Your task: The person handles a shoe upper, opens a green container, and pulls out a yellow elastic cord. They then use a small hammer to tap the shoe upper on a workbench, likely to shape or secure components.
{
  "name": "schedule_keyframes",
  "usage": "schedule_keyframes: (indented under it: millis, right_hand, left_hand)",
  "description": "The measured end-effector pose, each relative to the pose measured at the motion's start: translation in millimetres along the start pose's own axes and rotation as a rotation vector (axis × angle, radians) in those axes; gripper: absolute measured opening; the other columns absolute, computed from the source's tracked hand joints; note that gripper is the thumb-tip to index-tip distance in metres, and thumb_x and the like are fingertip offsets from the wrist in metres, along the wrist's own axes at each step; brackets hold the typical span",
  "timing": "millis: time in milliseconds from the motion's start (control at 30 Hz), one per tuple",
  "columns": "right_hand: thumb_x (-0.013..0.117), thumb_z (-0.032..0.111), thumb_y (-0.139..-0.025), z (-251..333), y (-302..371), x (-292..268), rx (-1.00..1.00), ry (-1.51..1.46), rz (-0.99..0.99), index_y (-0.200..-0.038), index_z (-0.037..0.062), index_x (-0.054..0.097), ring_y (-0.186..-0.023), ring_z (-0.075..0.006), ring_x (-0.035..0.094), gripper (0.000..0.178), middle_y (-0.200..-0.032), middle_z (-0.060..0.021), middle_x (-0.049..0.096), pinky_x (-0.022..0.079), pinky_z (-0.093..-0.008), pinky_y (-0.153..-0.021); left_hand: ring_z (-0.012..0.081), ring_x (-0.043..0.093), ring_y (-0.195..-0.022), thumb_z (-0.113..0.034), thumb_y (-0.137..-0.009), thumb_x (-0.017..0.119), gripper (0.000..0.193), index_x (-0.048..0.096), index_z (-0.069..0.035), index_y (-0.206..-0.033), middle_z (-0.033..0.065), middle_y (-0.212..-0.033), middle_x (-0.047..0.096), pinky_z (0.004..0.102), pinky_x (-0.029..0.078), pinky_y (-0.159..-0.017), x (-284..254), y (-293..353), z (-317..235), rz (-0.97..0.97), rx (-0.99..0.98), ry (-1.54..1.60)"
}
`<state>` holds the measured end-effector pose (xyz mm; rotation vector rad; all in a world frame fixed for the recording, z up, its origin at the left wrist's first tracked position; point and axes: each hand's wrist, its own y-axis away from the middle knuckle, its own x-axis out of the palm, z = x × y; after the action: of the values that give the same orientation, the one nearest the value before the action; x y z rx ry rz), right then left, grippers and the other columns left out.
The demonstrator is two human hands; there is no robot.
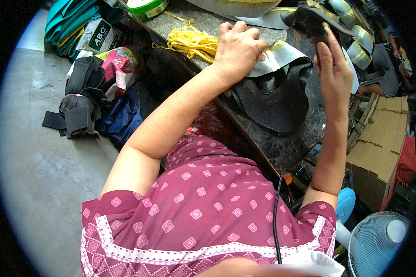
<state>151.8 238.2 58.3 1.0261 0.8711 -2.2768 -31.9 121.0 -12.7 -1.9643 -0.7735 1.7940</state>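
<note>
Off to the left of the left hand [238, 48], on the floor [41, 175], lies a heap of dark fabric pieces [78, 104] and a colourful bag [122, 64]. Just left of that hand, a tangle of yellow cord [192, 41] rests on the bench [282, 143]. The left hand is laid knuckles up, fingers curled down, pressing a grey strip [277, 57] against the dark shoe upper [275, 99] that sits under and just right of it; it pins rather than grips.

Right of the strip, the right hand [333, 76] is raised above the bench, closed around the handle of a dark hand tool [309, 21] whose head points over the work. Beyond it stand stacked cardboard boxes [379, 147] and a fan [376, 242] lower down.

To do this well, I judge the left hand should keep the strip flat and aligned with the upper's edge, fingers clear of where the tool comes down.
</note>
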Motion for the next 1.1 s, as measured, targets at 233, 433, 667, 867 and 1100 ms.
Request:
schedule_keyframes:
  millis: [233,433,667,867,1100]
  right_hand:
    - [0.055,0.046,-0.100,2,0,-2,0.016,0.206,0.148,-0.136,0.0300,0.061,-0.084,-0.0379,0.071,0.040,-0.087,-0.0179,0.072,0.054,-0.0448,-0.069]
    - [0.054,0.041,-0.102,0,11,16,-0.150,0.147,-0.068,-0.136,0.0237,0.060,-0.081,-0.0385,0.071,0.039,-0.090,-0.0174,0.073,0.056,-0.0461,-0.068]
    - [0.057,0.044,-0.100,-23,17,27,-0.031,0.221,0.104,-0.134,0.0273,0.061,-0.083,-0.0394,0.070,0.039,-0.086,-0.0200,0.071,0.055,-0.0471,-0.069]
    - [0.060,0.032,-0.102,3,5,-10,-0.134,0.163,0.026,-0.139,0.0198,0.062,-0.074,-0.0101,0.063,0.039,-0.086,-0.0064,0.070,0.051,-0.0280,-0.067]
    - [0.059,0.041,-0.098,12,20,18,-0.150,0.335,0.128,-0.135,0.0220,0.061,-0.085,-0.0372,0.070,0.041,-0.100,-0.0173,0.072,0.056,-0.0453,-0.070]
  left_hand:
    - [0.0200,0.057,-0.100,-0.035,-0.073,0.079,0.018,0.071,-0.024,-0.085,-0.0051,-0.090,0.062,0.0459,0.037,-0.093,0,2,-2,0.008,-0.021,-0.016]
    - [0.0209,0.057,-0.102,-0.037,-0.071,0.081,0.022,0.074,-0.023,-0.087,-0.0044,-0.090,0.064,0.0473,0.035,-0.095,-2,1,-4,0.008,-0.046,-0.053]
    - [0.0228,0.057,-0.104,-0.038,-0.069,0.083,0.027,0.075,-0.017,-0.085,-0.0039,-0.092,0.067,0.0519,0.032,-0.098,-14,5,-8,0.003,-0.134,-0.093]
    - [0.0213,0.057,-0.102,-0.029,-0.072,0.079,0.012,0.075,-0.021,-0.081,-0.0049,-0.089,0.066,0.0522,0.032,-0.098,-11,5,-5,0.016,-0.022,-0.071]
    - [0.0208,0.057,-0.100,-0.032,-0.073,0.079,0.017,0.071,-0.021,-0.083,-0.0047,-0.088,0.063,0.0481,0.035,-0.094,-12,8,-6,0.026,-0.054,-0.089]
